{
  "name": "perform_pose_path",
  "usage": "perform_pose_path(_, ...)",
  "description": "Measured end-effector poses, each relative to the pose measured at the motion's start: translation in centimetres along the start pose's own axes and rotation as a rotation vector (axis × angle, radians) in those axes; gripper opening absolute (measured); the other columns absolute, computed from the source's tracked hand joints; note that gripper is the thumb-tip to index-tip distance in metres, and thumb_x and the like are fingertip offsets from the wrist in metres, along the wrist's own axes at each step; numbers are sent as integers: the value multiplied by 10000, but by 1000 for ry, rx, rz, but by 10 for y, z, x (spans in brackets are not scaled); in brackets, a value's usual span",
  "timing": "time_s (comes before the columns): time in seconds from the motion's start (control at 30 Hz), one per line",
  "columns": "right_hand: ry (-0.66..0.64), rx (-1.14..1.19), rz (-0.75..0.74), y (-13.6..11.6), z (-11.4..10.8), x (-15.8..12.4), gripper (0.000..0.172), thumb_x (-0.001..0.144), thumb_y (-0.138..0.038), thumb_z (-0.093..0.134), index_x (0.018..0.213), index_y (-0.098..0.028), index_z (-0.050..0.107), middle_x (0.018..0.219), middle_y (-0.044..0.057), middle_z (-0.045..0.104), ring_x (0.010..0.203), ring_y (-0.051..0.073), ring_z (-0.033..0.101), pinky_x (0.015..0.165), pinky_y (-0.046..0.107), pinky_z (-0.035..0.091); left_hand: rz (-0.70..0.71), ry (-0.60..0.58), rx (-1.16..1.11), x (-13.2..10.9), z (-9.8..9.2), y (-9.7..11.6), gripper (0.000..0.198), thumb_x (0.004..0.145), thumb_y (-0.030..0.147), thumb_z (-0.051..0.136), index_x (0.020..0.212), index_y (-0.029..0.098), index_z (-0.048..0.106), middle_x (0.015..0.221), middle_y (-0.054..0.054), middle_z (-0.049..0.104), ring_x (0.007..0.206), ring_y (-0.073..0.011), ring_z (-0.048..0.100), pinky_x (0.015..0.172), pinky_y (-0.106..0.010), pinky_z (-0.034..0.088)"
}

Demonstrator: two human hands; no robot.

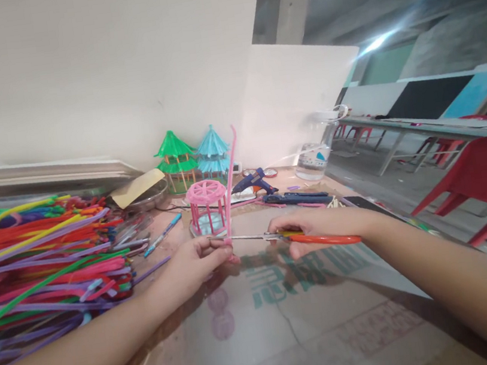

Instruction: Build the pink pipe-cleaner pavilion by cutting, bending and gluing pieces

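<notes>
PINK STEM HELD UPRIGHT AT THE SCISSORS, BESIDE THE PINK FRAME

Head view. The pink frame (pixel 206 189) is taken as the landmark. A fuzzy pink stem (pixel 229 189) is observed in front of it and just to its right. The stem is seen to be long, thin and evenly coloured, near upright with a lean to the right, slightly bowed, and bent over at its tip. Its lower end is pinched between the thumb and fingers of the left hand (pixel 206 259), in front of the frame. A small pink piece is partly hidden by those fingers.

The scissors (pixel 324 238), orange-handled, are gripped by the right hand (pixel 305 231), to the right of and nearer than the frame. The blades are pointed left and brought up to the stem's lower end; how far they are parted cannot be told.

The frame is noted as many-sided, with thin posts and a spoked top, standing on a pale bluish base. Behind it, a green pavilion (pixel 173 147) and a blue pavilion (pixel 212 144) are placed side by side. To its right, a blue glue gun (pixel 255 181) is found; to its left, a multicoloured heap of stems (pixel 46 258).
</notes>
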State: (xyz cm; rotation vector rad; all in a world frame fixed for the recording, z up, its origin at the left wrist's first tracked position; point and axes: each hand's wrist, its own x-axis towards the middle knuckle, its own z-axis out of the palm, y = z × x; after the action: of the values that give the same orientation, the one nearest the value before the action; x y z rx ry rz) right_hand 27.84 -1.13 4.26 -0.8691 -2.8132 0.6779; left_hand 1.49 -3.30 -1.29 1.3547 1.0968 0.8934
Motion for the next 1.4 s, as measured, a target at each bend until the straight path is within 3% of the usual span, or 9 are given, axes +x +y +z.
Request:
perform_pose_path(0.47, -9, 34, 14, -3, 2, -1, 333, 879, -500, 549, 863, -167, 547, 773, -6, 517, 654, 124, 439, 569, 233, 330, 2, -27, -15, 1, -1, -1, 325, 604, 392, 791, 786, 156, 662, 692, -53, 741, 528, -151, 629, 406, -205, 352)
perform_pose_path(0.7, 0, -41, 0, -4, 3, -1, 292, 885, -460, 540, 894, -168, 548, 803, 7, 521, 693, 139, 441, 611, 245, 357, -54, -36, -23, -3, 3, 8, 348, 557, 390, 800, 756, 142, 659, 611, -27, 703, 399, -89, 496, 386, -206, 305)
perform_pose_path(0.87, 11, -11, 28, -3, 5, 1, 301, 871, -475, 561, 830, -178, 530, 755, -11, 506, 667, 135, 432, 585, 238, 331, -63, -18, -48, -7, 6, 14, 328, 551, 375, 799, 736, 153, 645, 600, -18, 699, 412, -89, 500, 394, -204, 325)
perform_pose_path(1.07, 14, 25, 66, -2, 7, 1, 268, 850, -449, 596, 841, -183, 565, 770, -12, 576, 685, 145, 521, 606, 240, 367, -77, -9, -27, -6, 4, 12, 339, 545, 393, 797, 735, 160, 640, 587, -7, 687, 400, -82, 472, 395, -205, 322)
perform_pose_path(1.23, 12, 160, 77, -3, 11, -1, 185, 865, -374, 565, 863, -190, 551, 830, 0, 648, 748, 165, 622, 668, 257, 425, -70, -2, 4, -5, 2, 9, 360, 564, 411, 798, 782, 165, 650, 639, -25, 708, 461, -112, 543, 425, -210, 357)
perform_pose_path(1.4, 36, 147, 142, -8, 13, -2, 162, 838, -349, 604, 820, -195, 559, 760, -9, 654, 699, 163, 596, 594, 238, 394, -36, 15, 34, -6, 3, 10, 377, 579, 464, 784, 762, 157, 664, 670, -51, 719, 463, -121, 554, 426, -221, 356)
